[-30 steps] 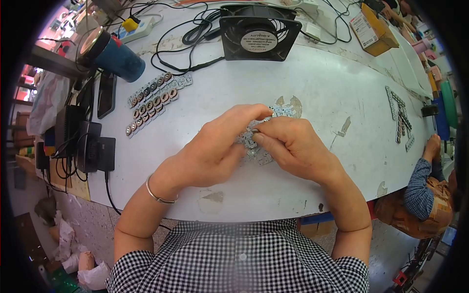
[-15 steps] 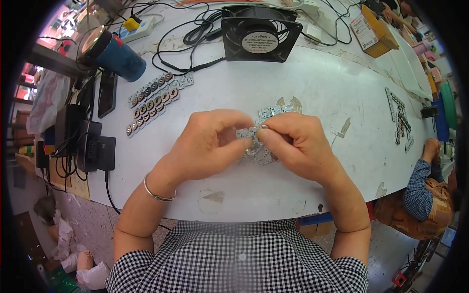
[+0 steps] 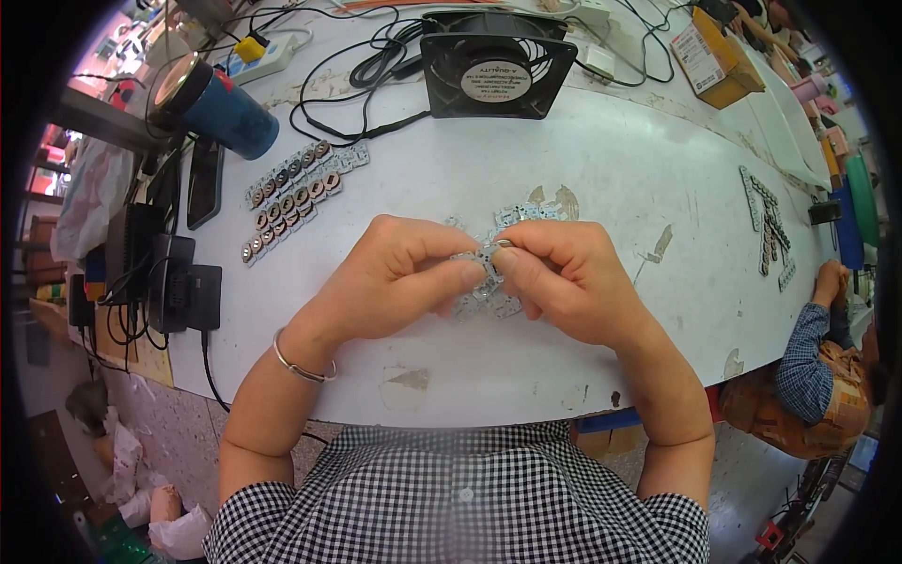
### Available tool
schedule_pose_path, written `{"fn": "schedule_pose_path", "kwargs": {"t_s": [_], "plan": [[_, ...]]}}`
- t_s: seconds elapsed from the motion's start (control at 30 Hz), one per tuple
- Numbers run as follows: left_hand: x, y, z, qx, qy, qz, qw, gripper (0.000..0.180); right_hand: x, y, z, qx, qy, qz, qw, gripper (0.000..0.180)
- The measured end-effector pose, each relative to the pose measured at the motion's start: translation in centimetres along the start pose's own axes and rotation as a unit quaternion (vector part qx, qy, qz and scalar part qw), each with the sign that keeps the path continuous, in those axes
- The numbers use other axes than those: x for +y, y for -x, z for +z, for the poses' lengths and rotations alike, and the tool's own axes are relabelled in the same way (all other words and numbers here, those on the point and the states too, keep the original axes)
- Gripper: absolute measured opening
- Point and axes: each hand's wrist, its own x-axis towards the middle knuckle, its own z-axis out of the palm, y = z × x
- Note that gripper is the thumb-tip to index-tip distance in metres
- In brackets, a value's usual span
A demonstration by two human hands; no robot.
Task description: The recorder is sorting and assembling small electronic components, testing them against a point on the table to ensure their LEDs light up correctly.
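Above the white table, my left hand (image 3: 399,280) and my right hand (image 3: 571,273) meet, thumbs and forefingers pinched on a small circuit board (image 3: 488,255). The fingertips cover much of that board. Around and beneath my hands lies a loose cluster of pale circuit boards (image 3: 519,216), partly hidden by the fingers. Farther left, several boards with round coin-like parts (image 3: 293,199) lie in slanting rows on the tabletop.
A black fan (image 3: 496,70) stands at the back, with cables coiled beside it. A blue tumbler (image 3: 230,117), a phone (image 3: 205,179) and black adapters (image 3: 188,293) line the left side. More boards (image 3: 769,230) lie at right, near another person's arm (image 3: 810,348). A cardboard box (image 3: 711,64) sits behind.
My left thumb and forefinger have closed on the board, which shows less between the hands now. My right hand has barely moved.
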Motion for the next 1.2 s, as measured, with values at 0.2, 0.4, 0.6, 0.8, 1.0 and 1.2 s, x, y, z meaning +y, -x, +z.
{"fn": "schedule_pose_path", "kwargs": {"t_s": [0.2, 0.4, 0.6, 0.8, 1.0, 1.2], "plan": [[-1.4, -0.1, -0.9, -0.027, 0.101, 0.063, 0.993, 0.014, -0.8, -0.2, -0.8, -0.068, -0.229, 0.116, 0.964, 0.019], [-2.3, -1.1, -0.2, 0.144, -0.213, 0.218, 0.942, 0.021, -0.4, -0.3, 0.2, 0.039, -0.093, 0.133, 0.986, 0.020], [-2.1, -1.3, 0.7, 0.154, -0.338, 0.307, 0.876, 0.029, -0.5, -0.1, 0.1, 0.042, -0.045, 0.121, 0.991, 0.019], [-1.9, -1.3, 0.7, 0.160, -0.388, 0.338, 0.842, 0.025, -0.7, -0.1, 0.0, 0.035, -0.044, 0.125, 0.991, 0.020], [-1.9, -1.4, 0.7, 0.165, -0.406, 0.354, 0.827, 0.022, -0.6, 0.0, 0.3, 0.044, -0.040, 0.111, 0.992, 0.020], [-2.0, -1.6, 0.5, 0.169, -0.409, 0.356, 0.823, 0.022, 0.2, -0.1, 0.5, 0.079, -0.017, 0.070, 0.994, 0.025]]}}
